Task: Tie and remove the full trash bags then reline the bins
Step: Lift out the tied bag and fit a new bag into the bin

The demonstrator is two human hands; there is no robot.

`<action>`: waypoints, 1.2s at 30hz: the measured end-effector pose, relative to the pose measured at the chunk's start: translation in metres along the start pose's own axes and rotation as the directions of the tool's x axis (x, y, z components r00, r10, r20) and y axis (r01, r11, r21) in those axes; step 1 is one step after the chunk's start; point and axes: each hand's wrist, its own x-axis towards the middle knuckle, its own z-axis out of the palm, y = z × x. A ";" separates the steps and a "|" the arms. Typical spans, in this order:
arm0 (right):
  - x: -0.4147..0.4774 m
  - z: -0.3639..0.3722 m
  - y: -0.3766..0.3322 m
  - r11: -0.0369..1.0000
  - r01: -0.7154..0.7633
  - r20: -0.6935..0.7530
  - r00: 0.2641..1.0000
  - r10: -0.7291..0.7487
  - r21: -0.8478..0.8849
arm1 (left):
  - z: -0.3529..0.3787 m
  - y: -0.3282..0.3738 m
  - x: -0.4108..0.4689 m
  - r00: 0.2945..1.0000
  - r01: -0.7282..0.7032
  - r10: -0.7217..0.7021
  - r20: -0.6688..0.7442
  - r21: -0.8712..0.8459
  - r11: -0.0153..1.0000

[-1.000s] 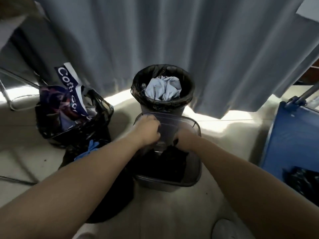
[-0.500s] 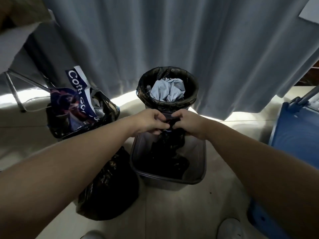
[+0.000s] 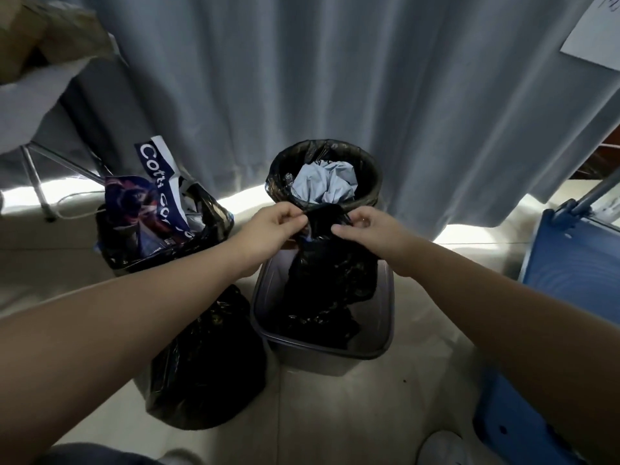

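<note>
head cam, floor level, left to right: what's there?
Open black bag with the printed paper bag → tied black bag → rectangular bin, both hands gripping its bag's neck (left hand, right hand) → blue case.

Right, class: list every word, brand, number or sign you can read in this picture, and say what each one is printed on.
"Cotti Co..." in white letters on the dark blue paper bag sticking out of the left-hand black trash bag; the rest of the second word is creased and hidden.
Faint marks on the white sheet at top right: too blurred to read.
Small print low on the blue paper bag: too small to read.
</note>
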 end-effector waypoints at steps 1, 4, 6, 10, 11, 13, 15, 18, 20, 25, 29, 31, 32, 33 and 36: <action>0.003 0.001 0.000 0.999 0.037 -0.039 0.999 -0.037 0.004 | -0.001 0.000 -0.001 0.996 0.031 -0.031 0.088 0.009 0.999; 0.011 0.000 -0.001 0.972 0.154 -0.107 0.979 -0.175 -0.176 | -0.005 -0.002 0.001 0.990 0.061 -0.083 0.110 0.192 0.980; 0.015 -0.006 -0.002 0.894 0.188 -0.154 0.951 -0.270 -0.407 | -0.014 -0.003 0.007 0.999 -0.026 -0.003 0.047 0.600 0.800; 0.014 -0.012 -0.001 0.741 0.229 -0.100 0.923 -0.370 -0.632 | -0.026 -0.002 0.011 0.991 -0.132 0.098 0.096 0.869 0.477; 0.014 -0.012 -0.001 0.759 0.248 -0.103 0.919 -0.382 -0.602 | -0.028 -0.002 0.012 0.991 -0.131 0.104 0.089 0.843 0.522; 0.012 -0.008 -0.003 0.778 0.299 -0.092 0.906 -0.414 -0.552 | -0.029 0.000 0.011 0.991 -0.131 0.109 0.079 0.756 0.642; 0.009 -0.003 -0.010 0.762 0.352 -0.055 0.891 -0.451 -0.543 | -0.025 0.005 0.008 0.993 -0.113 0.068 0.101 0.558 0.822; 0.006 0.005 -0.020 0.758 0.428 -0.039 0.859 -0.510 -0.493 | -0.016 0.021 -0.001 0.980 0.007 -0.047 0.195 0.197 0.980; 0.006 0.009 -0.024 0.743 0.438 -0.068 0.839 -0.540 -0.506 | -0.011 0.028 -0.001 0.963 -0.033 -0.070 0.261 0.372 0.928; 0.003 0.014 -0.023 0.279 0.283 -0.072 0.573 -0.817 -0.918 | -0.008 0.014 0.011 0.991 0.042 0.006 -0.136 0.352 0.935; -0.010 0.039 -0.024 0.670 0.453 -0.026 0.818 -0.575 -0.589 | -0.007 0.012 0.009 0.975 0.150 -0.159 -0.153 -0.065 0.987; -0.012 0.049 -0.023 0.915 0.324 -0.094 0.930 -0.354 -0.241 | -0.002 0.014 0.008 0.979 0.166 -0.181 -0.089 -0.154 0.974; -0.010 0.052 -0.021 0.944 0.294 -0.125 0.942 -0.313 -0.146 | -0.001 0.015 0.008 0.978 0.175 -0.194 -0.074 -0.204 0.963; -0.010 0.053 -0.020 0.954 0.286 -0.149 0.943 -0.297 -0.091 | 0.000 0.016 0.007 0.977 0.182 -0.203 -0.068 -0.239 0.954; -0.008 0.052 -0.019 0.945 0.313 -0.174 0.929 -0.326 -0.097 | 0.001 0.020 0.008 0.974 0.187 -0.215 -0.072 -0.278 0.942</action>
